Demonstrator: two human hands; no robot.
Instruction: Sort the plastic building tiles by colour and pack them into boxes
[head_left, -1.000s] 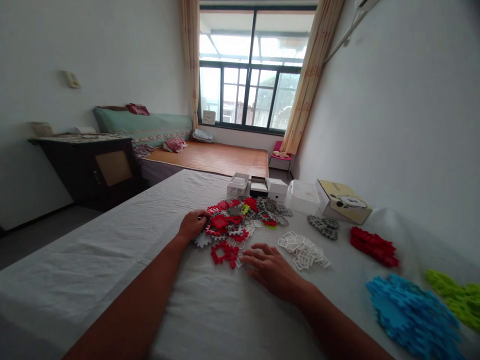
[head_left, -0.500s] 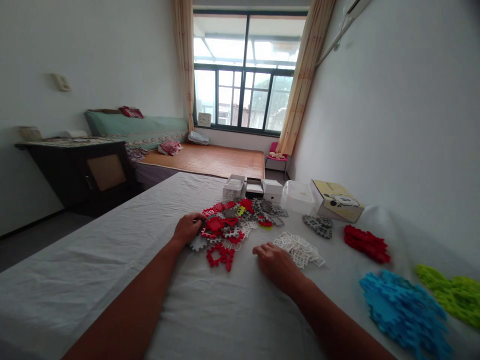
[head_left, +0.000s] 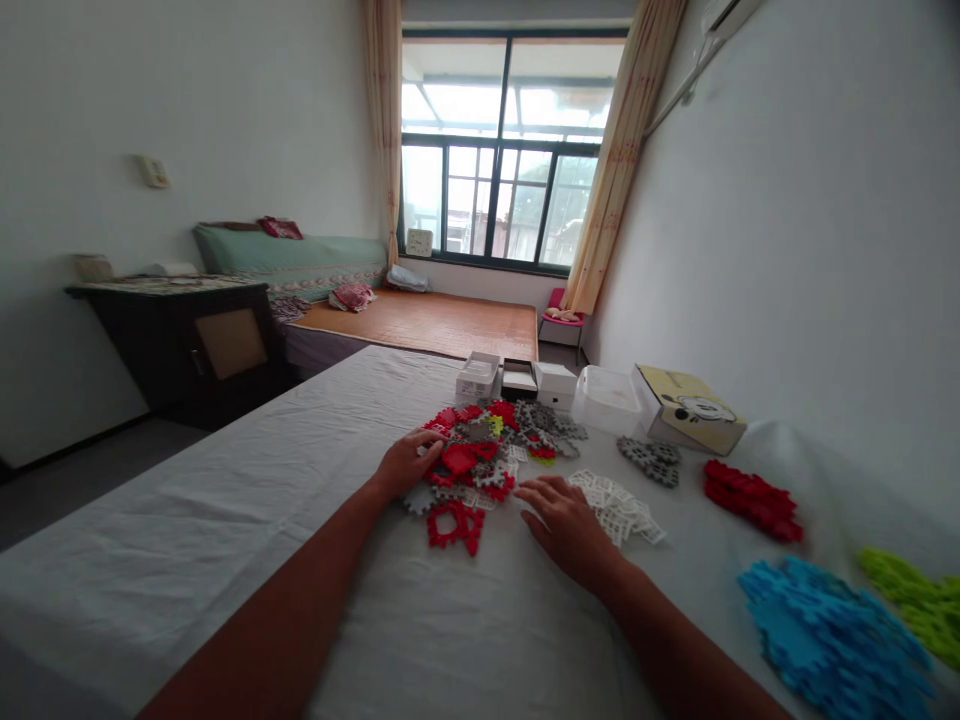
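Observation:
A mixed pile of red, grey and white toothed plastic building pieces [head_left: 459,460] lies on the cloth-covered table. At its left edge rests my left hand [head_left: 409,462], fingers stretched over the nearest pieces and gripping none that I can see. My right hand [head_left: 566,525] hovers or rests just right of the pile, fingers apart and holding nothing visible. Beside its fingers is a heap of white lattice pieces [head_left: 616,505]. A red toothed piece [head_left: 456,524] with an opening in its middle lies at the front of the pile.
Sorted stacks lie to the right: grey pieces [head_left: 649,460], red pieces [head_left: 752,498], blue pieces [head_left: 829,630] and lime-green pieces [head_left: 911,592]. Behind the pile stand small boxes [head_left: 478,374], a clear plastic tub [head_left: 606,398] and a yellow-and-white carton [head_left: 690,408].
My right hand's fingers have spread and reach closer to the pile. The red pieces at the pile's middle have shifted, and my left hand lies further over its edge. The view has turned slightly left.

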